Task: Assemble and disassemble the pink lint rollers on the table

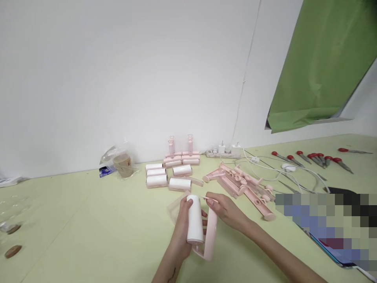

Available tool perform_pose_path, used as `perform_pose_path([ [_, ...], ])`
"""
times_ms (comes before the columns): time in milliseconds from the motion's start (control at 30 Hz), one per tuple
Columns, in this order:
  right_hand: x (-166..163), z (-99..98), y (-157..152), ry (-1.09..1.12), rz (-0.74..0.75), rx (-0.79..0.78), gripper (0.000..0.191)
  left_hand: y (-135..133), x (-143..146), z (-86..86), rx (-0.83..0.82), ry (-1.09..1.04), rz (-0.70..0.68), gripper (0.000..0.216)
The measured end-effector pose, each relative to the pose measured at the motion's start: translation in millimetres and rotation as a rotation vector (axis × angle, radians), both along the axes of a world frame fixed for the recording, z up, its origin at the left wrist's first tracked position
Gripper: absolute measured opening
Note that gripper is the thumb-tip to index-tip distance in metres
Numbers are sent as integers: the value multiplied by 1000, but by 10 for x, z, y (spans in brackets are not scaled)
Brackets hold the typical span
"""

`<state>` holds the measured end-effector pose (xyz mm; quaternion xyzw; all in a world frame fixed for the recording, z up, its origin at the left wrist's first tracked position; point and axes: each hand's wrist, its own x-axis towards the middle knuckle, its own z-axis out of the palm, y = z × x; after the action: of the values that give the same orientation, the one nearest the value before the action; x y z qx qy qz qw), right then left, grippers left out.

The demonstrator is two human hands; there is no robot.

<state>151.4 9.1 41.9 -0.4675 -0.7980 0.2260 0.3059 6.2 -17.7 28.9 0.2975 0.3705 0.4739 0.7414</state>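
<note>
Near the front of the table, my left hand (183, 222) is wrapped round a white lint roll (194, 222), held almost upright. My right hand (224, 208) pinches the top end of a pink lint roller frame (211, 236) just right of the roll. The frame's lower end reaches under the roll's bottom; whether the two are joined there I cannot tell. A translucent pink cover (174, 208) shows behind my left hand. Several white lint rolls in pink holders (180, 184) lie just beyond my hands. Loose pink handle parts (256, 200) are piled to the right.
Two pink pieces stand upright (190, 145) by the wall, near a power strip (223, 155) with white cables. Red-handled tools (318, 158) lie at the right, a blurred device (332, 236) nearer. A bagged cup (123, 164) stands left; brown-capped clear containers (13, 251) lie far left.
</note>
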Motion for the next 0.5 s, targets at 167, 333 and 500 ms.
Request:
perform_pose_path([
  [167,-7,-37,-12,50,-9,-21,41,-23,15,29,69,53,-127,32],
  [333,16,-74,14,31,-30,28,42,-40,-21,77,153,110,-251,49],
  [500,130,-39,-1,-124,-6,17,29,-66,-78,118,270,427,-247,64],
])
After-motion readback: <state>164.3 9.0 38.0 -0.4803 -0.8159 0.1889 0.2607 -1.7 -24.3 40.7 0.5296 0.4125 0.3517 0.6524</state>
